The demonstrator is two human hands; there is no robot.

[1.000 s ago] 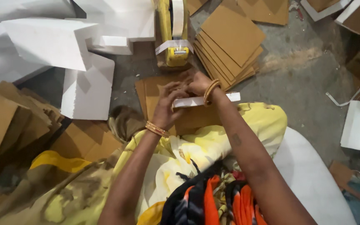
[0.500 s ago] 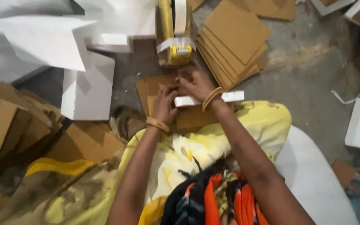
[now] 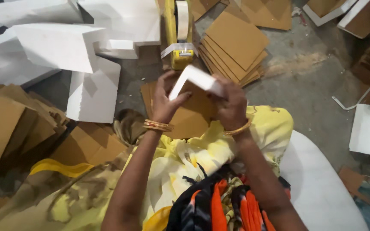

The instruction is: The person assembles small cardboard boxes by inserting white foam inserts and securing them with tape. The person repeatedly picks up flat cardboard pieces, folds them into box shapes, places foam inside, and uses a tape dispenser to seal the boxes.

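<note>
A person seated on the floor is looking down over a lap draped in yellow floral cloth (image 3: 202,158), with orange and black fabric nearest the camera. Both forearms are reaching forward, each wrist wearing gold bangles. The left hand (image 3: 165,100) is gripping the lower end of a white L-shaped foam corner piece (image 3: 195,79), fingers curling around it and the thumb pressing against its face. The right hand (image 3: 230,105) is closing over the piece's other arm, fingers wrapped across the top. The foam piece is being held above the lap, over a brown cardboard sheet (image 3: 189,115) lying on the knees. Just beyond the hands, a yellow tape dispenser (image 3: 180,36) is standing on the concrete floor beside a fanned stack of cardboard squares (image 3: 236,47). To the left, large white foam blocks (image 3: 61,49) are lying in a heap, with more cardboard below them.
</note>
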